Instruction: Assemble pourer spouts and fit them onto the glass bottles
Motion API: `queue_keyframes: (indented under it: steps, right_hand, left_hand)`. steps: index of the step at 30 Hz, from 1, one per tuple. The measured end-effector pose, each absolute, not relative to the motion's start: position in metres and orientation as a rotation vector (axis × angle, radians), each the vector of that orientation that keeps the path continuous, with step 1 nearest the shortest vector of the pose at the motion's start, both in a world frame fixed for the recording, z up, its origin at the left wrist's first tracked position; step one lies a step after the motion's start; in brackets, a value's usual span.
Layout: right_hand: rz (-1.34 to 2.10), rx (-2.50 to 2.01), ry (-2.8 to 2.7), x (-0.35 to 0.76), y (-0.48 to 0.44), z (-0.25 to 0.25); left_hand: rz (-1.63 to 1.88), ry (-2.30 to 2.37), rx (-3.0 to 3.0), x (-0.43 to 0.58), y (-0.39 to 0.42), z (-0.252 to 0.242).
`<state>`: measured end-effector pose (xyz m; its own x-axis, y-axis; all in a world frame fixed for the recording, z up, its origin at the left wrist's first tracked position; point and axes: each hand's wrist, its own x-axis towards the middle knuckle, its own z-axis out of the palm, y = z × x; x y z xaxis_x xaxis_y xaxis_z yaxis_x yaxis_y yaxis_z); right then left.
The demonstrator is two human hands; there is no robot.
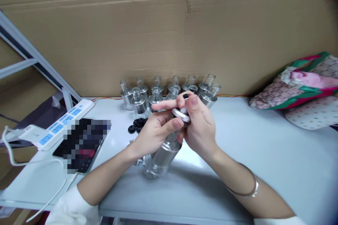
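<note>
Mid-frame, the left hand and right hand had their fingers closed around a silver cap atop a tilted bottle; other bottles stood just above.

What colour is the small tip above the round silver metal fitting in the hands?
Black; the small tip shows best in the head view.

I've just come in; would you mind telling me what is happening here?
A person's left hand and right hand are gripping a silver top piece at the neck of a glass-and-metal bottle. The fingers hide exactly how the two meet. Similar bottles stand behind, near the cardboard, and black round pieces lie on the table.
</note>
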<state>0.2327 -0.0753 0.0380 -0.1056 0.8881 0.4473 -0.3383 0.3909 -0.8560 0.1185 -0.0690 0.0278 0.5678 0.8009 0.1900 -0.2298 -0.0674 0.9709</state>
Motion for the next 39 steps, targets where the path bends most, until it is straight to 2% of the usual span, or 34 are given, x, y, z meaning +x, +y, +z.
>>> queue_keyframes:
  steps: [2, 4, 6, 11, 15, 26, 39]
  right_hand:
    - [1.328, -0.571, -1.088, 0.232, -0.073, 0.043]
    - [1.351, -0.578, -0.948, 0.236, -0.069, 0.048]
    - [1.256, -0.571, -0.878, 0.244, -0.063, 0.054]
    - [1.023, -0.534, -0.921, 0.271, -0.054, 0.062]
    - [0.933, -0.535, -0.949, 0.281, -0.052, 0.063]
    - [0.940, -0.600, -0.992, 0.282, -0.053, 0.063]
    - [0.923, -0.503, -0.927, 0.272, -0.058, 0.067]
  left_hand:
    - [0.934, 0.544, 1.442, 0.116, -0.068, 0.028]
    - [0.978, 0.563, 1.490, 0.110, -0.064, 0.032]
    - [1.095, 0.605, 1.517, 0.099, -0.058, 0.040]
    - [1.651, 0.848, 1.551, 0.053, -0.028, 0.061]
    - [1.824, 1.064, 1.517, 0.017, 0.005, 0.053]
    - [1.835, 1.272, 1.344, 0.000, 0.062, -0.017]
    - [1.912, 1.464, 1.561, 0.003, 0.068, -0.033]
